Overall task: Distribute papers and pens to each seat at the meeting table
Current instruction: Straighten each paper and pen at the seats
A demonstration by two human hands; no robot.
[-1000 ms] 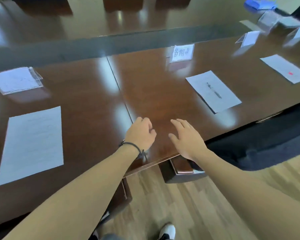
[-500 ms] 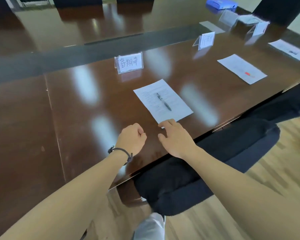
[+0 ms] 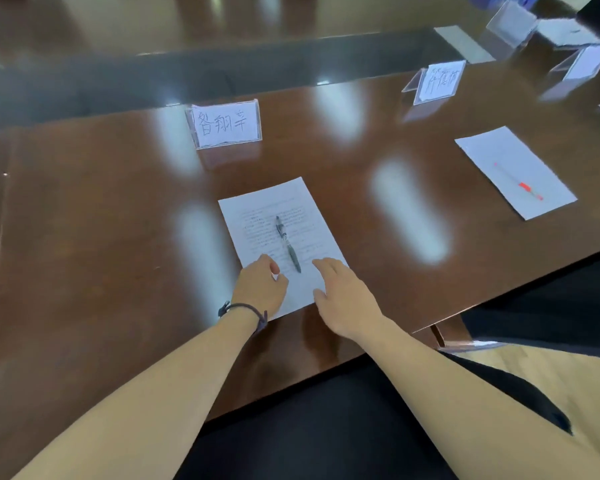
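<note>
Head view: white printed paper sheet (image 3: 278,233) lay flat on glossy dark-brown wooden surface (image 3: 94,220) below clear acrylic name card (image 3: 226,123), black pen (image 3: 288,244) laid on top, probably as weight. Left hand (image 3: 261,289), fingers loosely curled, grasping nothing, rested on sheet's near corner; right hand (image 3: 343,296), fingers relaxed, touched its near edge, likely squaring it.

A pen (image 3: 288,244) lies on the paper (image 3: 278,233), name card (image 3: 226,124) behind, second paper (image 3: 515,171) right.
</note>
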